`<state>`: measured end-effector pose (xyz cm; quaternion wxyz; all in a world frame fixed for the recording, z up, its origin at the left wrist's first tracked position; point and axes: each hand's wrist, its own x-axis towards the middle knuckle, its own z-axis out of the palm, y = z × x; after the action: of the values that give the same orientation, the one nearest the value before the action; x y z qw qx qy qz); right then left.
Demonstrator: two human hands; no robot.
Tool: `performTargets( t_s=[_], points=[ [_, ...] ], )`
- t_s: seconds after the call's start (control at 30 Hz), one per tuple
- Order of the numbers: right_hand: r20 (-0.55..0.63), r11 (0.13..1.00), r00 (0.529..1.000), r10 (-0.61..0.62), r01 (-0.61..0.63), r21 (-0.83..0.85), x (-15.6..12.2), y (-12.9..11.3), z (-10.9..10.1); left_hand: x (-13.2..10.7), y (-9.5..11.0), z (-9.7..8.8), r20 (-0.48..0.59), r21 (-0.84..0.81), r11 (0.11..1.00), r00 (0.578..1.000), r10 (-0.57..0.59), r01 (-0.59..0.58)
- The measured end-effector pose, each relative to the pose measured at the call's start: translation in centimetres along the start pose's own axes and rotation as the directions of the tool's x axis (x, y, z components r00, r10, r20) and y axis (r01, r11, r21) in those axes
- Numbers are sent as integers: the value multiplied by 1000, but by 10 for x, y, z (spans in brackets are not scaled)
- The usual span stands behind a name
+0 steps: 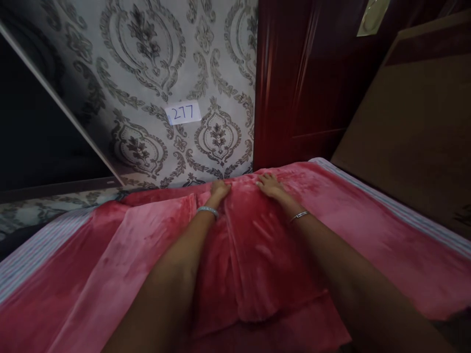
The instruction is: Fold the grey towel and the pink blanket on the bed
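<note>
A red and pink plush blanket (pixel 265 245) lies in front of me, with folded layers in its middle and at the left. My left hand (pixel 220 189) is at its far edge, fingers curled over the plush, thumb towards the right; the fingertips are partly hidden. To the right of it, my right hand (pixel 270 185) rests on the same far edge with its fingers spread and laid on the fabric. Each wrist wears a bracelet. Between the hands runs a strip of the darker red plush.
Striped cloth (pixel 47 245) shows from under the blanket on both sides. Behind stands a patterned wall (pixel 147 88) with a paper label (pixel 184 113) reading 277. A dark screen-like panel (pixel 44 127) leans at left; a dark red door (pixel 287 98) and large cardboard (pixel 415 127) are at right.
</note>
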<state>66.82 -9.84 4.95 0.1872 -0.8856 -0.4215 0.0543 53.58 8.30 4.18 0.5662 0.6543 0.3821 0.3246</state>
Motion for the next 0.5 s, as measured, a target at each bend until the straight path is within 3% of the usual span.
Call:
performTargets(
  t_s=[0.23,0.37,0.5],
  points=[
    [-10,987,996,83,-84,-138,-1,-6,20,-15,-5,0,-57,285,948,985,166,-143],
    [-22,985,996,84,-86,-152,-7,-4,38,-23,-22,-7,-11,533,833,983,181,-147],
    [-37,982,995,93,-98,-163,-11,-2,47,-25,-32,-6,12,574,805,985,175,-150]
  ],
)
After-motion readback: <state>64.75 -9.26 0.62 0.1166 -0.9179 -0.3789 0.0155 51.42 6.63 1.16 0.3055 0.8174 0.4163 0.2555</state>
